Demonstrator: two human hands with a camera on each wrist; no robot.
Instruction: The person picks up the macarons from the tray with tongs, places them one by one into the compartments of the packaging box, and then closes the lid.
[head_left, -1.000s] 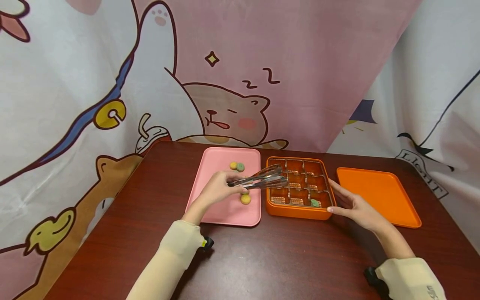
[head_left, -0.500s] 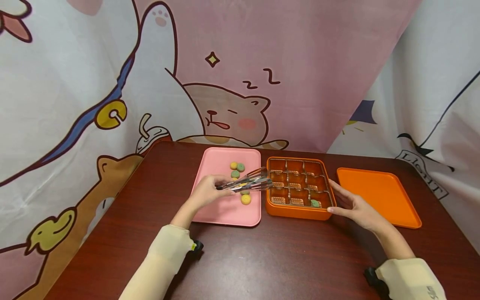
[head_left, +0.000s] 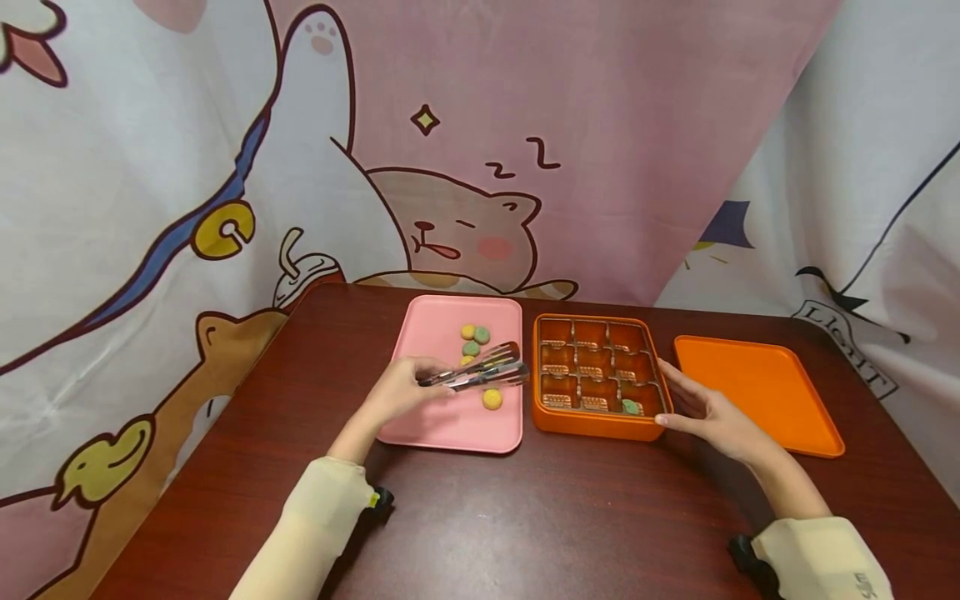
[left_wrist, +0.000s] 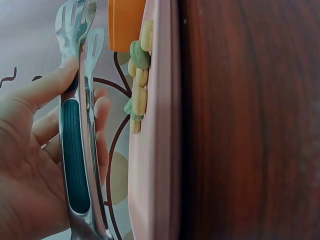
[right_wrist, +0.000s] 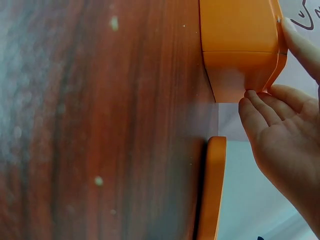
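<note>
Metal tongs [left_wrist: 76,155], tips apart, are gripped by the curled left hand [head_left: 396,390] above a pink tray [head_left: 465,429] of yellow and green macarons [head_left: 471,348]. Beside it, an orange nine-compartment box [head_left: 596,423], one green macaron [head_left: 630,407] in its near-right compartment, is touched by the extended right hand [head_left: 708,414].

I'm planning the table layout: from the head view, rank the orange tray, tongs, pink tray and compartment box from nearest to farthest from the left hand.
1. Tongs, held in the left hand.
2. Pink tray, beneath the hand.
3. Compartment box, right of that tray.
4. Orange tray, on the far right.
</note>
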